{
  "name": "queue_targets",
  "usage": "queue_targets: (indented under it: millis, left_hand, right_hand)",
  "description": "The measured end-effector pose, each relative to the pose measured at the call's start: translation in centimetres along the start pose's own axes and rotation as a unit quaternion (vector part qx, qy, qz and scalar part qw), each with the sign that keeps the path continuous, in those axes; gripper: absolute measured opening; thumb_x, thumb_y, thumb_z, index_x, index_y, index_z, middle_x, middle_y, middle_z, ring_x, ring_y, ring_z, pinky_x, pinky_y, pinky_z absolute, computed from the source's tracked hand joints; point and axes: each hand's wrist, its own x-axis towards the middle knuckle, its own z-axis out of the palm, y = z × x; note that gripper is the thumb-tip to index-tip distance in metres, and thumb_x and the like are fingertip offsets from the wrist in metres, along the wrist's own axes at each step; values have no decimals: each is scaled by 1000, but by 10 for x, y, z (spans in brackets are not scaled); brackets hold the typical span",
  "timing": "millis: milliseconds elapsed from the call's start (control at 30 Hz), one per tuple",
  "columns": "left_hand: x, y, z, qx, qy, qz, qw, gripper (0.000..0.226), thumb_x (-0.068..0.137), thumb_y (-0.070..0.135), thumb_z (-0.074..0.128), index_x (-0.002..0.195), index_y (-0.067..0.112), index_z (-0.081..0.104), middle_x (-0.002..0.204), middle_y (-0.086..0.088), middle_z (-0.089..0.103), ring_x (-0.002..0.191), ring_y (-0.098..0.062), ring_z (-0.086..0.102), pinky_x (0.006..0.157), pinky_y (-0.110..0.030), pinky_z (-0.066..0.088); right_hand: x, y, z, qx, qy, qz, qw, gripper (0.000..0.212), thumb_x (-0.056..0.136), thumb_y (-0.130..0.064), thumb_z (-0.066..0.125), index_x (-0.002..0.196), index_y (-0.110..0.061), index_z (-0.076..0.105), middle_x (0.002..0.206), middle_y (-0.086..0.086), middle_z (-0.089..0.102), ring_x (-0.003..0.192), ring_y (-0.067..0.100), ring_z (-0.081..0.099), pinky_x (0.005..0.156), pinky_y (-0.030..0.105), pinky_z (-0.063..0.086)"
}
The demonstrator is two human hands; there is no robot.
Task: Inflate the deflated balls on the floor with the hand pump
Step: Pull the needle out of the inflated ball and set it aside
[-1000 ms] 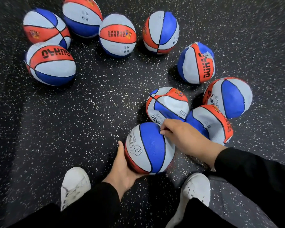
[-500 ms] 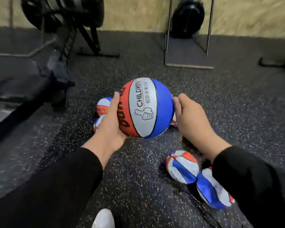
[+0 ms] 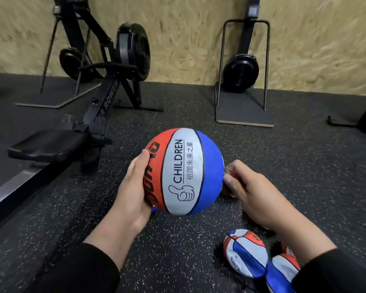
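Here the left hand cups a round, firm-looking ball above the floor, while the right hand touches its blue side, fingers curled but gripping nothing.
Judged from this, setting it well apart from the crumpled balls at lower right avoids mix-ups; no pump is visible, and the ball's valve is hidden.

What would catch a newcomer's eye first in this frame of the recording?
The red, white and blue ball marked CHILDREN, round and held up at centre: the left hand grips its red side and the right hand touches its blue side. At lower right, crumpled deflated balls lie on the speckled floor. A black rowing machine stands at left by the wall.
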Motion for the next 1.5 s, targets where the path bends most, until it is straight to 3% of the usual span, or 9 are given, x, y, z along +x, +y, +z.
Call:
queue_targets:
  millis: [133, 267, 433, 600, 800, 967, 1133, 1333, 1500]
  left_hand:
    - [-1, -1, 2, -4, 6, 45, 999, 81, 75, 72, 70, 142, 29, 58, 127, 0, 74, 115, -21, 72, 79, -37, 61]
    - [0, -3, 7, -15, 16, 105, 994, 112, 52, 76, 88, 147, 28, 51, 131, 3, 72, 114, -16, 72, 76, -28, 62]
    - [7, -11, 11, -30, 45, 64, 996, 81, 71, 68, 78, 139, 29, 58, 125, 1, 75, 109, -17, 74, 71, -33, 62]
    - [15, -13, 4, 3, 20, -20, 1000, 89, 71, 78, 72, 143, 27, 59, 132, -3, 72, 121, -24, 70, 95, -47, 55]
    - [11, -19, -3, 21, -55, -53, 997, 118, 49, 81, 87, 149, 27, 53, 138, -3, 69, 126, -22, 67, 83, -37, 63]
    - [10, -26, -2, 28, -45, -41, 998, 110, 54, 82, 84, 146, 28, 57, 137, -2, 70, 125, -23, 67, 94, -47, 56]
    - [13, -27, -3, 10, -44, -93, 995, 83, 75, 75, 63, 146, 32, 57, 135, -2, 70, 124, -27, 68, 107, -63, 48]
    - [9, -23, -8, 9, -63, -142, 988, 75, 83, 75, 47, 138, 28, 65, 131, -4, 73, 120, -26, 70, 101, -57, 52]
    - [6, -23, -7, 25, -56, -115, 991, 81, 77, 73, 61, 144, 28, 59, 132, -3, 72, 121, -25, 70, 102, -58, 52]
  right_hand:
    - [5, 2, 7, 43, 14, -22, 999, 29, 102, -39, 42, 83, -19, 49, 74, -6, 56, 68, 12, 49, 67, 26, 42]
    - [16, 6, 20, 87, 65, 26, 994, 43, 103, -42, 39, 72, -12, 43, 62, -12, 43, 61, 7, 39, 59, 22, 34]
    - [20, 13, 21, 126, 80, 55, 987, 11, 102, -36, 51, 94, -28, 52, 73, -9, 66, 65, 9, 53, 64, 23, 43]
    - [18, 25, 9, 70, -23, 28, 997, 7, 103, -33, 53, 98, -29, 50, 76, -5, 65, 71, 23, 52, 71, 34, 45]
    - [15, 26, 5, -9, -10, -1, 1000, 25, 105, -35, 43, 81, -28, 44, 72, -15, 54, 64, 7, 45, 63, 21, 38]
    - [18, 20, 17, 34, 66, 60, 995, 45, 104, -41, 39, 69, -13, 40, 57, -9, 40, 56, 9, 35, 56, 30, 32]
    - [19, 22, 14, 54, 28, 66, 996, 30, 100, -49, 49, 83, -24, 51, 62, -11, 53, 55, 4, 42, 56, 23, 38]
    - [19, 32, 8, 66, -56, 32, 996, 20, 104, -34, 51, 87, -24, 51, 65, -16, 50, 59, 3, 40, 58, 18, 36]
    - [20, 27, 15, 27, -8, 18, 999, 33, 104, -37, 44, 73, -27, 42, 65, -11, 44, 59, 6, 38, 57, 22, 34]
